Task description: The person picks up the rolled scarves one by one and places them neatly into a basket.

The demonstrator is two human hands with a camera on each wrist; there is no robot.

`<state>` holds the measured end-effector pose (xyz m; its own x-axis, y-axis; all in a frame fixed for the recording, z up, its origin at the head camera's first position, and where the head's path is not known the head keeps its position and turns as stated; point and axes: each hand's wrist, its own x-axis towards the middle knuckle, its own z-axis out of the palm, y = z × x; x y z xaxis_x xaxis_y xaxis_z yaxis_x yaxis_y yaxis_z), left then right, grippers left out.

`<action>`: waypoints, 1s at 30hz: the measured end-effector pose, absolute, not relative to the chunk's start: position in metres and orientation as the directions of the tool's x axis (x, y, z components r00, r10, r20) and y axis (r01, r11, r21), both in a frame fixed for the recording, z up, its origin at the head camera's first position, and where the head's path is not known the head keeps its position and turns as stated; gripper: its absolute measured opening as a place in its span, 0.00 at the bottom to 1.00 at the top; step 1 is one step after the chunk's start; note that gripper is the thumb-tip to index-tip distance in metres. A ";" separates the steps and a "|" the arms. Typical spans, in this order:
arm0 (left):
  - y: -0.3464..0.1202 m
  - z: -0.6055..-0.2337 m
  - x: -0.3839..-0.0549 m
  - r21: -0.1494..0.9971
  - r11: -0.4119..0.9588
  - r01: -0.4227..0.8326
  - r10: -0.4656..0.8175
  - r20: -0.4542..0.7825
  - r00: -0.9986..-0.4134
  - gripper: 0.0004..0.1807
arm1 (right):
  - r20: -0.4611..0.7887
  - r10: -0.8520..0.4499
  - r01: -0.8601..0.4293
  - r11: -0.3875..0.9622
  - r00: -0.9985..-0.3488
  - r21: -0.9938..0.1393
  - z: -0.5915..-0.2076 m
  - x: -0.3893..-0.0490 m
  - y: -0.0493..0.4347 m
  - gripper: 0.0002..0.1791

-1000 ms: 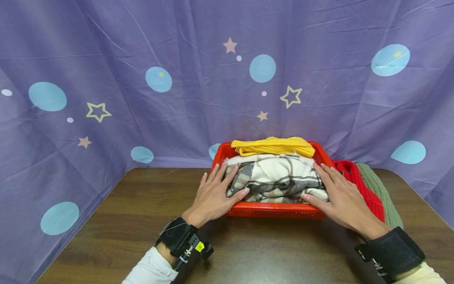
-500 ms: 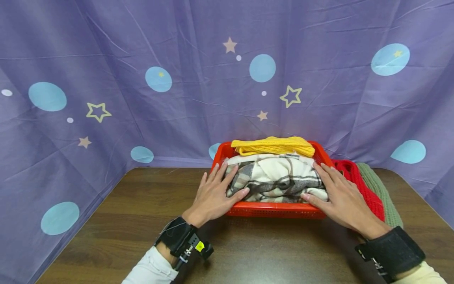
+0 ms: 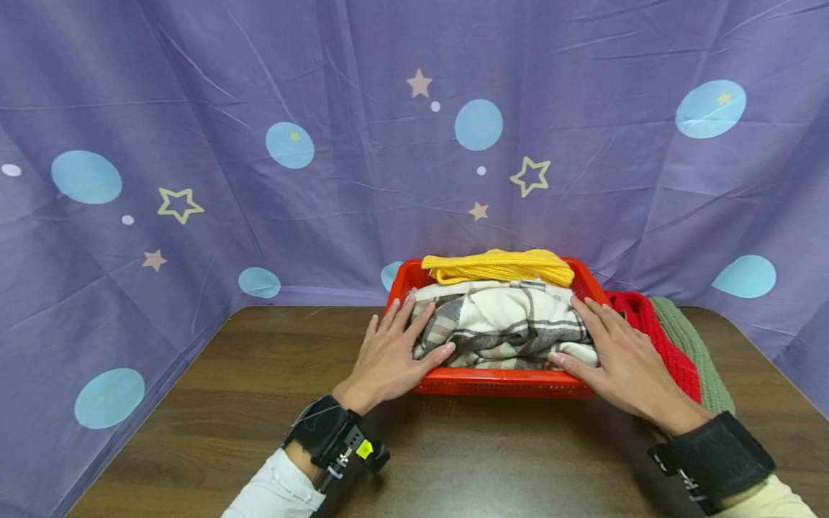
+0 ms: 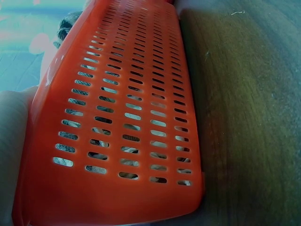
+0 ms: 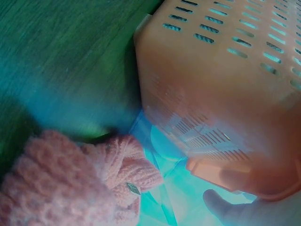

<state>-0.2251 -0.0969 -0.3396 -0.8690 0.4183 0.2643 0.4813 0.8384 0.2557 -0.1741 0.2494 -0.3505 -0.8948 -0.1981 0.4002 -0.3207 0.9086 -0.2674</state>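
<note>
1. Two sleeves come in nearest: one white (image 3: 278,489) behind the left hand, one pale yellow (image 3: 771,505) behind the right.
2. Two black wrist bands (image 3: 725,460), one just behind each hand.
3. Two hands, the left hand (image 3: 390,363) and the right hand (image 3: 623,360), fingers straight and spread, resting on the sides of the basket and its load; neither grips anything.
4. One red plastic basket (image 3: 505,386) with slotted walls, between the hands.
5. Checked cloth (image 3: 505,320) in white, grey and black, bunched in the basket between both hands; its folds hide how many pieces there are.
6. One red knit (image 3: 673,363), just outside the right hand, on the table.
7. One green knit (image 3: 702,363) beside the red, farther out from that hand.
8. One folded yellow knit (image 3: 499,266), past the fingertips, at the basket's far end.
9. Surface: one brown wood-grain table (image 3: 518,460), beneath the hands and basket.
10. Room: purple curtain (image 3: 363,86) beyond the hands, printed with eight blue spots, two outlined stars and three larger solid ones.
</note>
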 end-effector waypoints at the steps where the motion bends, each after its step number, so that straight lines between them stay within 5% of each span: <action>1: -0.097 -0.340 -0.225 0.257 0.838 0.481 0.418 0.263 -0.870 0.44 | 0.402 -0.199 -0.323 0.908 -0.894 -0.267 -0.350 -0.174 0.249 0.54; 20: -0.096 -0.339 -0.225 0.267 0.839 0.475 0.419 0.242 -0.875 0.45 | 0.404 -0.178 -0.329 0.880 -0.897 -0.343 -0.346 -0.168 0.256 0.56; 24: -0.095 -0.338 -0.225 0.264 0.839 0.476 0.417 0.251 -0.874 0.45 | 0.453 -0.155 -0.345 0.860 -0.878 -0.375 -0.342 -0.167 0.275 0.50; 30: -0.095 -0.338 -0.226 0.262 0.837 0.481 0.421 0.255 -0.871 0.45 | 0.421 0.111 -0.074 0.914 -0.900 -0.399 -0.340 -0.170 0.321 0.34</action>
